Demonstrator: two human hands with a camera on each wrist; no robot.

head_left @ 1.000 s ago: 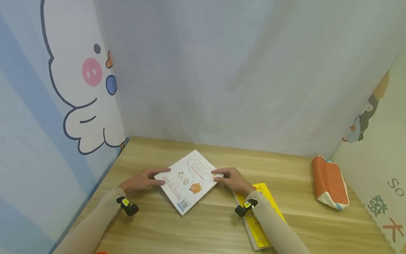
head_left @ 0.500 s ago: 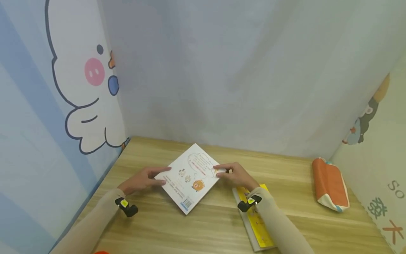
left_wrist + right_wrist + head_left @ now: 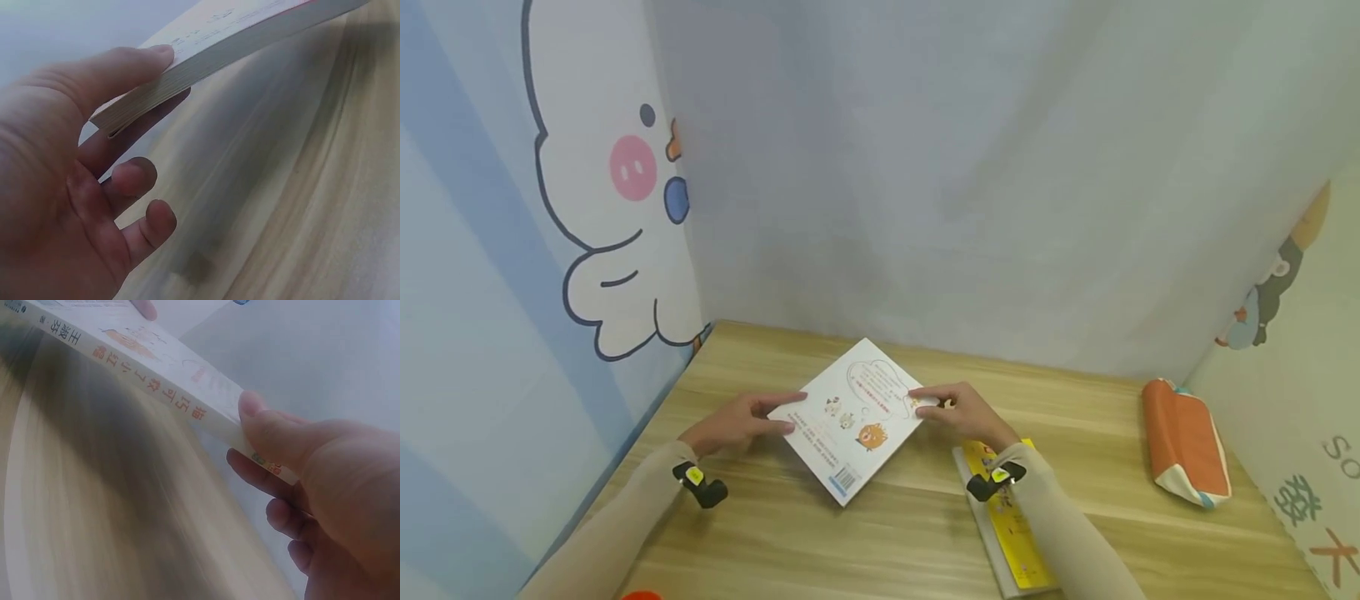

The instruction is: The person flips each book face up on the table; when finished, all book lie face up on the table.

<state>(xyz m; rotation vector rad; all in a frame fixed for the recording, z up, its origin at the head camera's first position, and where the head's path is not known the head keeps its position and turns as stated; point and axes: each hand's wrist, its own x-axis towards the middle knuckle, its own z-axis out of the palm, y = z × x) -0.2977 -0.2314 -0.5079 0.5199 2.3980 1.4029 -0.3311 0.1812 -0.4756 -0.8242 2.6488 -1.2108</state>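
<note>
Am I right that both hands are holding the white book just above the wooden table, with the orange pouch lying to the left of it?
Not quite: the orange pouch lies to the right of the white book, as the head view shows. The left hand and right hand do hold the book just above the wooden table.

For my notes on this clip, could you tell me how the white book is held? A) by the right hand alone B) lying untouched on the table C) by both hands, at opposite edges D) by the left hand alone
C: the left hand and right hand each pinch an edge of the white book, lifted off the table.
</note>
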